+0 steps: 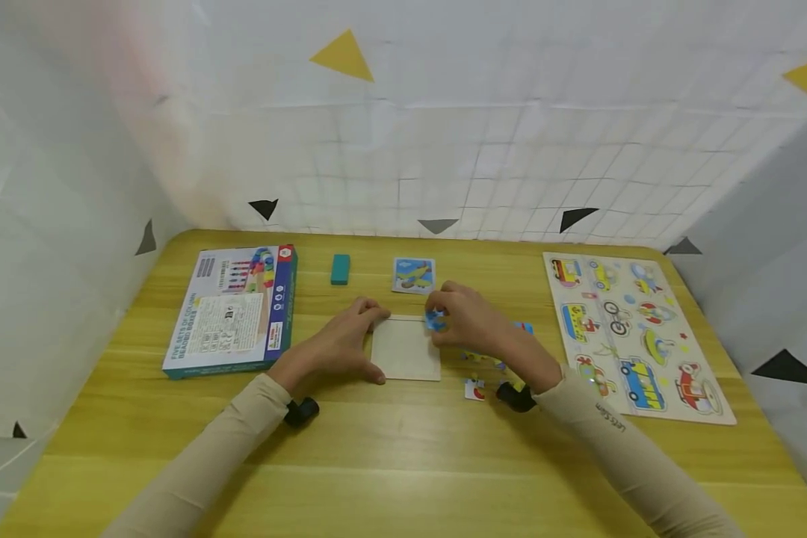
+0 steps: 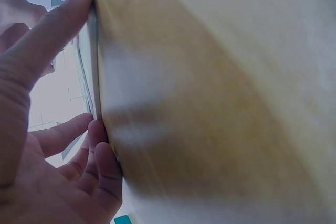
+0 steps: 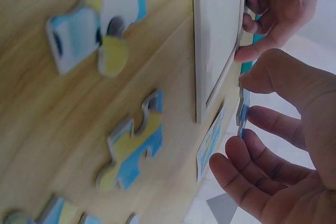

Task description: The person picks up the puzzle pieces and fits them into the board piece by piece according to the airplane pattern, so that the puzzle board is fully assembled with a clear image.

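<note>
My left hand (image 1: 341, 340) holds the left side of a square wooden puzzle tray (image 1: 406, 348), the thumb at its near corner and the fingertips by the far one. Bare pale wood shows inside the tray's raised rim. Between thumb and fingers my right hand (image 1: 469, 320) pinches a blue jigsaw piece (image 3: 243, 109), just over the tray's far right corner. Several loose jigsaw pieces (image 3: 135, 150) in yellow, blue and white lie on the table right of the tray, partly hidden under the right forearm in the head view.
Behind the tray lies a small airplane picture card (image 1: 413, 275), with a teal block (image 1: 340, 269) to its left. A bead toy box (image 1: 232, 310) lies at the left. On the right is a wooden vehicle puzzle board (image 1: 635, 336). White sheeting (image 1: 403, 149) hangs behind the table.
</note>
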Demonstrator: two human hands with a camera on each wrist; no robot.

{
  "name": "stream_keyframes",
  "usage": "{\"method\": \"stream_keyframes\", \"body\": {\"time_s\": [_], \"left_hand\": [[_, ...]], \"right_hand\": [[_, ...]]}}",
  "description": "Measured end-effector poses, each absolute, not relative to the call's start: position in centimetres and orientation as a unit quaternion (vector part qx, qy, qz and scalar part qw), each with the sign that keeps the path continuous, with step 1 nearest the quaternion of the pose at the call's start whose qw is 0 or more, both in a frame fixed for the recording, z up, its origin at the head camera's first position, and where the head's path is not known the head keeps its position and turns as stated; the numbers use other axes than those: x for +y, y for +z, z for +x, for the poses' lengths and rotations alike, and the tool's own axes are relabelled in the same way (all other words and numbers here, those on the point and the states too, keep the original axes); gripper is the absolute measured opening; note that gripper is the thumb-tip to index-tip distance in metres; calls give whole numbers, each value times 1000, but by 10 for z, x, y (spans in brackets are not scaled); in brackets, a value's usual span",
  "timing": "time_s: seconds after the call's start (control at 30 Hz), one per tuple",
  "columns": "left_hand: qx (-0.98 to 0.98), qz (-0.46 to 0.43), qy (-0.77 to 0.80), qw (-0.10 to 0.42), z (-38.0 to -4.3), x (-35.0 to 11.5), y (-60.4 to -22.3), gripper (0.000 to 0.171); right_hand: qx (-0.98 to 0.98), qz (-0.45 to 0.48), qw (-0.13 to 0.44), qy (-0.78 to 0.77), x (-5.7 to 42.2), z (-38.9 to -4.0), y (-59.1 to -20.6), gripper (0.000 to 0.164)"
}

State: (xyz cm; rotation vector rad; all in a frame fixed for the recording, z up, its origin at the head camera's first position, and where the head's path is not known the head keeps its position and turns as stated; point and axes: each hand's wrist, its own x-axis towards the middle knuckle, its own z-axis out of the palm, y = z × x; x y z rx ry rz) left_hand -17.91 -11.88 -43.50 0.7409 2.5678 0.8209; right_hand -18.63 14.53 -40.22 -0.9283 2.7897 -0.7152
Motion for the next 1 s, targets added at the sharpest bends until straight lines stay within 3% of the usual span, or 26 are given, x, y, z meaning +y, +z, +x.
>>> {"method": "stream_keyframes", "body": {"time_s": [1.0], "left_hand": [[902, 270, 289, 171, -181, -118, -435, 103]], "right_hand": [[909, -342, 76, -227, 103, -187, -416, 32]]}}
